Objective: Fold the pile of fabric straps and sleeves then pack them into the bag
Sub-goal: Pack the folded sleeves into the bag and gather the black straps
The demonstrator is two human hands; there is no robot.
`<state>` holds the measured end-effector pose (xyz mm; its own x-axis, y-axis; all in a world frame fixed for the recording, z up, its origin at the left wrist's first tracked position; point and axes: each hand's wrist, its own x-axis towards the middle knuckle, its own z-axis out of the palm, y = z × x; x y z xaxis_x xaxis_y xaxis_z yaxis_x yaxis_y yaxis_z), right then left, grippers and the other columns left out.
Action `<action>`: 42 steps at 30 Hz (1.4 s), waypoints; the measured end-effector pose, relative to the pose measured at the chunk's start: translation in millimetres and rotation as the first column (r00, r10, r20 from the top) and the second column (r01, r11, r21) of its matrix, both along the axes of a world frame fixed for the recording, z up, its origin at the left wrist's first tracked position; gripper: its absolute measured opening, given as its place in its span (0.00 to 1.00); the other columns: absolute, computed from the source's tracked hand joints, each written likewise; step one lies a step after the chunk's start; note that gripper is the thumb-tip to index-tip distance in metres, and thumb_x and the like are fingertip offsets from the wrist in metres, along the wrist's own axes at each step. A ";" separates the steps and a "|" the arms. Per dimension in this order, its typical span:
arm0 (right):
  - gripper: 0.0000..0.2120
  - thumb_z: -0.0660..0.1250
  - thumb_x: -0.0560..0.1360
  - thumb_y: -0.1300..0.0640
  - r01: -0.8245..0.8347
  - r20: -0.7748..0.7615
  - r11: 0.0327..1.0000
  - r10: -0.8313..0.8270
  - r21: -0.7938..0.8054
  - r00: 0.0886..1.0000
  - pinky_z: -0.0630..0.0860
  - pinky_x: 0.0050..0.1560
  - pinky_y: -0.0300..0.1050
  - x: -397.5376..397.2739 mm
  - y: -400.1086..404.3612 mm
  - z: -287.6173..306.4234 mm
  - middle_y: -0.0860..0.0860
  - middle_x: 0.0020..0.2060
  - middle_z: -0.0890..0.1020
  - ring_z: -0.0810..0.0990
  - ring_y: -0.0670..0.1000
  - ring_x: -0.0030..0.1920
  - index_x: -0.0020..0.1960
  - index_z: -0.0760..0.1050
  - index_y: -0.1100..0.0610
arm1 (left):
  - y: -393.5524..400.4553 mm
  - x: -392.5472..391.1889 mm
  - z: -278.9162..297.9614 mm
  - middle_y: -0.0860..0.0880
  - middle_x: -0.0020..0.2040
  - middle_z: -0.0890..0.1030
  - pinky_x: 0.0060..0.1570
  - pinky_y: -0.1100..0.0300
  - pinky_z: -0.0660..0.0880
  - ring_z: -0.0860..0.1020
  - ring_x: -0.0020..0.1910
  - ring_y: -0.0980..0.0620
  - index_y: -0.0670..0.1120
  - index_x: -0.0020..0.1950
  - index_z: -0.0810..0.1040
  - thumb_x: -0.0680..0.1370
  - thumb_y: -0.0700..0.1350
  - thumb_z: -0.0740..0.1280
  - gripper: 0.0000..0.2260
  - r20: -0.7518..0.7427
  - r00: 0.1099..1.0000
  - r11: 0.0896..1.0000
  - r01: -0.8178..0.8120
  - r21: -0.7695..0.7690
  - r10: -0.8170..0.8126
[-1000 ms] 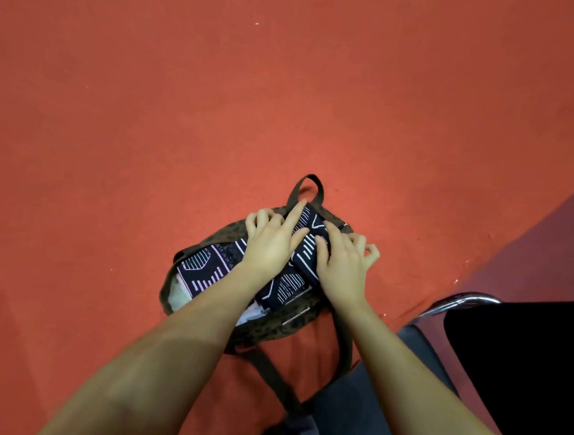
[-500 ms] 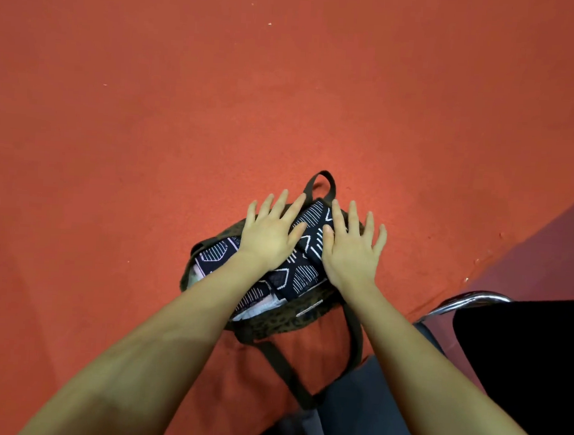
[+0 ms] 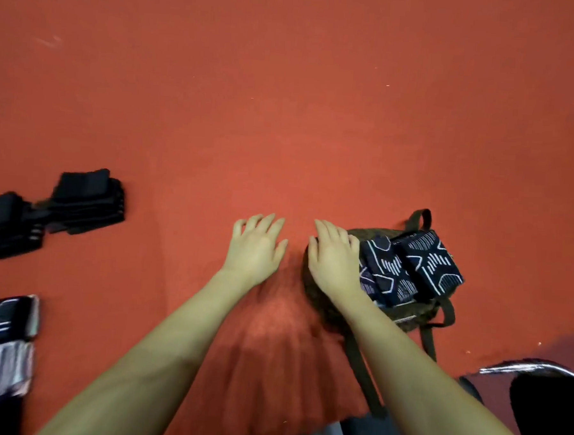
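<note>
Left grip: left hand (image 3: 256, 245) was spread flat, fingers straight, holding nothing; it hovered over or lay on the red floor (image 3: 285, 100), and contact could not be told.
Right grip: right hand (image 3: 335, 256) was likewise loose and empty, fingers straight, resting at the left rim of the bag (image 3: 321, 305).
Bag: it sat on the floor at the right, mouth up, with patterned folded pieces (image 3: 412, 268) standing out of its top, just beside the right hand.
Waiting pile: black folded straps (image 3: 87, 203) lay on the floor far to the left, well apart from both hands; the stack was blurred, so its count could not be read.
Second pile: patterned and white folded cloth (image 3: 3, 342) sat at the left edge, nearer the body.
Deciding relation: the unpacked pieces lay to the left of both hands, the bag to the right, and the left hand was the nearer one to them.
Long axis: the black stack ran roughly left to right, slightly tilted.
Judgement: a leftward reach by the left hand looked the natural move, the right hand staying by the bag mouth.
</note>
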<state>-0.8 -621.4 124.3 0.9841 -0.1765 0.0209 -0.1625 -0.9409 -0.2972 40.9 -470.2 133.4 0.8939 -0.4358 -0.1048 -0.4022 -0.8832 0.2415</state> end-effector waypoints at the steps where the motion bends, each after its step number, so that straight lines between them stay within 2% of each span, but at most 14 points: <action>1: 0.21 0.53 0.76 0.51 -0.017 -0.017 1.000 0.017 0.001 1.000 0.71 0.52 0.52 -0.3 9.2 -1.7 0.53 0.55 0.82 0.80 0.57 0.53 0.60 0.78 0.59 | 11.9 -2.5 0.0 0.44 0.66 0.75 0.62 0.46 0.62 0.72 0.65 0.42 0.43 0.68 0.74 0.76 0.56 0.51 0.27 -0.013 1.000 1.000 -0.005 0.002 0.005; 3: 0.20 0.56 0.75 0.52 -0.062 -0.035 0.998 0.062 0.018 0.997 0.70 0.53 0.53 1.1 51.7 -3.9 0.54 0.56 0.81 0.79 0.58 0.55 0.61 0.77 0.60 | 59.8 -9.2 -1.8 0.44 0.65 0.77 0.61 0.46 0.63 0.73 0.64 0.41 0.43 0.66 0.75 0.76 0.54 0.55 0.25 -0.033 0.998 0.998 -0.056 0.006 0.056; 6: 0.20 0.58 0.74 0.52 -0.122 -0.069 0.992 0.124 0.029 0.990 0.71 0.52 0.53 0.2 130.7 -8.0 0.55 0.54 0.82 0.79 0.59 0.53 0.60 0.78 0.60 | 141.9 -17.9 -3.1 0.43 0.62 0.79 0.59 0.45 0.67 0.75 0.61 0.41 0.42 0.64 0.77 0.76 0.55 0.53 0.25 -0.046 0.992 0.993 -0.119 -0.001 0.119; 11: 0.19 0.58 0.79 0.53 -0.255 -0.127 0.964 0.263 0.075 0.956 0.65 0.58 0.53 3.6 260.4 -19.0 0.54 0.61 0.78 0.75 0.58 0.60 0.66 0.73 0.59 | 270.7 -32.2 -11.7 0.44 0.66 0.75 0.62 0.47 0.62 0.72 0.65 0.42 0.42 0.67 0.74 0.79 0.51 0.60 0.20 -0.039 0.973 0.974 -0.228 0.014 0.228; 14: 0.18 0.59 0.80 0.53 -0.353 -0.144 0.931 0.364 0.095 0.920 0.63 0.59 0.52 7.1 328.5 -27.0 0.54 0.62 0.77 0.74 0.57 0.61 0.67 0.72 0.58 | 338.7 -41.3 -20.4 0.44 0.56 0.82 0.52 0.46 0.72 0.79 0.54 0.41 0.42 0.58 0.80 0.75 0.53 0.55 0.22 -0.053 0.956 0.957 -0.285 0.060 0.288; 17: 0.19 0.58 0.80 0.52 -0.445 -0.163 0.888 0.459 0.117 0.873 0.62 0.60 0.51 12.0 387.6 -35.4 0.53 0.63 0.76 0.72 0.57 0.62 0.68 0.70 0.58 | 396.4 -49.3 -32.6 0.44 0.51 0.83 0.47 0.47 0.75 0.81 0.48 0.42 0.42 0.53 0.82 0.72 0.52 0.55 0.22 -0.044 0.937 0.936 -0.341 0.091 0.346; 19: 0.19 0.57 0.81 0.51 -0.495 -0.181 0.858 0.512 0.135 0.839 0.61 0.60 0.50 18.7 420.6 -42.0 0.52 0.64 0.75 0.71 0.56 0.63 0.69 0.69 0.57 | 427.0 -51.2 -42.3 0.43 0.52 0.82 0.47 0.46 0.75 0.80 0.49 0.41 0.41 0.53 0.81 0.73 0.51 0.56 0.21 -0.067 0.926 0.926 -0.363 0.099 0.371; 22: 0.19 0.55 0.81 0.50 -0.579 -0.232 0.802 0.597 0.146 0.768 0.58 0.61 0.50 28.8 463.2 -52.5 0.51 0.65 0.73 0.70 0.55 0.63 0.70 0.67 0.56 | 466.1 -51.8 -59.7 0.40 0.61 0.78 0.57 0.43 0.69 0.75 0.59 0.38 0.39 0.61 0.78 0.77 0.47 0.61 0.18 -0.118 0.883 0.890 -0.445 0.095 0.454; 26: 0.19 0.52 0.82 0.48 -0.658 -0.323 0.750 0.642 0.075 0.695 0.54 0.63 0.50 38.2 497.5 -70.6 0.52 0.62 0.74 0.68 0.55 0.63 0.67 0.68 0.56 | 504.2 -53.5 -84.5 0.36 0.62 0.76 0.59 0.42 0.65 0.73 0.60 0.36 0.38 0.63 0.76 0.78 0.48 0.64 0.18 -0.127 0.844 0.849 -0.497 0.178 0.520; 30: 0.21 0.52 0.81 0.44 -0.644 -0.433 0.762 0.605 0.070 0.668 0.52 0.64 0.53 46.0 516.2 -85.9 0.52 0.62 0.73 0.67 0.55 0.63 0.66 0.69 0.56 | 524.7 -48.5 -97.4 0.41 0.54 0.79 0.55 0.46 0.66 0.75 0.53 0.39 0.42 0.55 0.77 0.76 0.56 0.52 0.22 -0.158 0.874 0.881 -0.426 0.206 0.459; 34: 0.26 0.54 0.80 0.42 -0.643 -0.511 0.759 0.596 0.105 0.620 0.49 0.69 0.56 43.7 520.8 -95.7 0.54 0.68 0.65 0.60 0.56 0.68 0.72 0.61 0.57 | 533.3 -42.8 -109.1 0.51 0.69 0.69 0.65 0.48 0.57 0.67 0.65 0.46 0.50 0.69 0.64 0.79 0.63 0.54 0.24 -0.202 0.870 0.884 -0.401 0.240 0.450; 36: 0.29 0.53 0.80 0.43 -0.647 -0.513 0.753 0.604 0.119 0.610 0.43 0.72 0.57 39.5 519.5 -97.7 0.54 0.74 0.59 0.53 0.55 0.74 0.75 0.56 0.58 | 536.0 -44.7 -112.8 0.52 0.76 0.59 0.69 0.46 0.52 0.62 0.71 0.44 0.53 0.76 0.55 0.78 0.65 0.53 0.29 -0.293 0.823 0.871 -0.434 0.230 0.487; 38: 0.29 0.52 0.81 0.43 -0.646 -0.514 0.752 0.610 0.134 0.603 0.38 0.72 0.58 35.8 518.8 -98.9 0.53 0.77 0.53 0.47 0.54 0.76 0.76 0.54 0.58 | 536.9 -48.5 -115.7 0.51 0.78 0.54 0.71 0.44 0.49 0.57 0.73 0.43 0.55 0.77 0.52 0.78 0.66 0.52 0.30 -0.332 0.803 0.868 -0.438 0.234 0.495; 42: 0.26 0.53 0.81 0.45 -0.658 -0.442 0.742 0.637 0.129 0.632 0.34 0.71 0.57 31.8 516.3 -99.9 0.53 0.74 0.62 0.51 0.52 0.76 0.74 0.59 0.57 | 531.9 -49.9 -115.2 0.47 0.71 0.66 0.70 0.46 0.48 0.62 0.70 0.46 0.53 0.75 0.60 0.79 0.63 0.55 0.27 -0.287 0.821 0.869 -0.459 0.184 0.494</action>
